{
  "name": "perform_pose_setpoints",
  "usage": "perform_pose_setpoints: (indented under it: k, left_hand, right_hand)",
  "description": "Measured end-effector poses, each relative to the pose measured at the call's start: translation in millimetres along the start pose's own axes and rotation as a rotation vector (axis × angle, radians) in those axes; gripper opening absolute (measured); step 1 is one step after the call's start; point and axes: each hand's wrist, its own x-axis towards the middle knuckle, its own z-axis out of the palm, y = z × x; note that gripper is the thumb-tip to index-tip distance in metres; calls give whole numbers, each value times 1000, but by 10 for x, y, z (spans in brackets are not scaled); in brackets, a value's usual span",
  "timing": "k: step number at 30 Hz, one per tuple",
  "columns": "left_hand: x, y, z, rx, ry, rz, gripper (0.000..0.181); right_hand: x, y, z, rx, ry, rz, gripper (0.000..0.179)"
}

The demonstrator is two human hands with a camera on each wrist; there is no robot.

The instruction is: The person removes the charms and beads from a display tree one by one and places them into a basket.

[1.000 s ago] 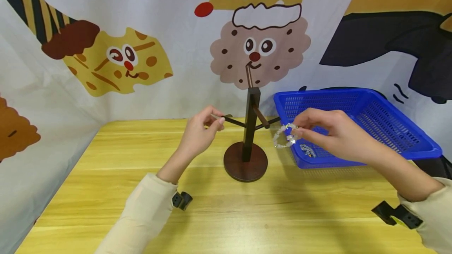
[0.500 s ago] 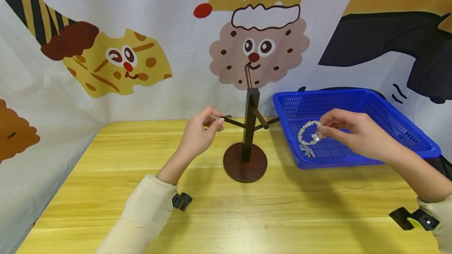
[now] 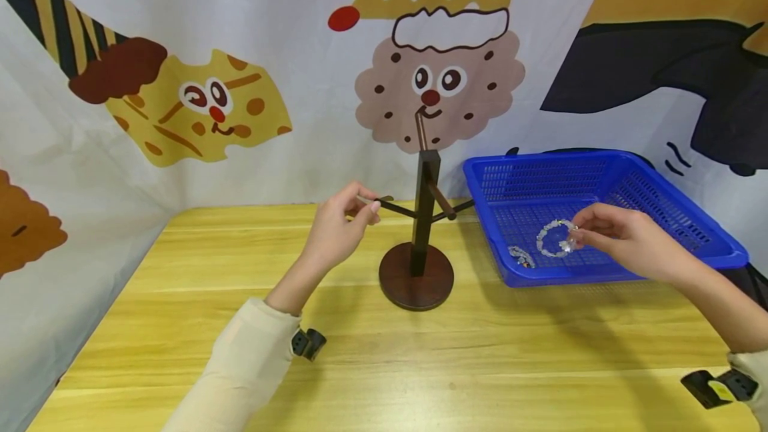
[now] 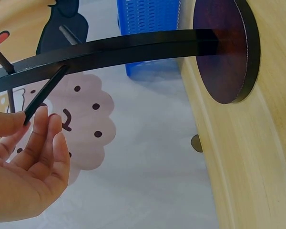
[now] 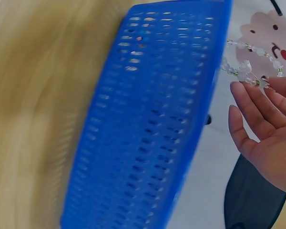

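A dark wooden stand (image 3: 424,219) with a round base and several pegs stands upright on the table. My left hand (image 3: 341,222) pinches the tip of its left peg (image 3: 396,208); the left wrist view shows thumb and fingertips around that peg's end. Over the blue basket (image 3: 501,265), my right hand (image 3: 624,235) pinches a clear beaded bracelet (image 3: 542,240), which hangs as an open loop from thumb and fingertips. Below it and to the left, a second clear bracelet (image 3: 521,257) lies inside the basket. In the right wrist view the held bracelet (image 5: 245,75) shows above the basket's rim.
The blue basket sits right of the stand at the back of the wooden table (image 3: 384,365). Behind both hangs a white cloth (image 3: 318,152) printed with cartoon figures. The stand's right peg (image 3: 461,209) reaches close to the basket's rim.
My right hand has carried the bracelet rightward from beside the stand to over the basket, and a little lower. The left hand stays at the peg.
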Motion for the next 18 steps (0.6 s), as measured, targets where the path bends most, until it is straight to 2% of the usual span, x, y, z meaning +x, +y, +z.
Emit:
perform_pose_setpoints:
  k: [7, 14, 18]
  left_hand:
    - [1, 1, -2, 3, -4, -12, 7]
    - [1, -1, -4, 21, -3, -13, 8]
    - [-16, -1, -21, 37, -11, -12, 14]
  right_hand:
    - [-80, 129, 63, 30, -14, 18, 10]
    - [-98, 138, 98, 39, -31, 32, 10]
    - [-96, 130, 104, 41, -24, 25, 9]
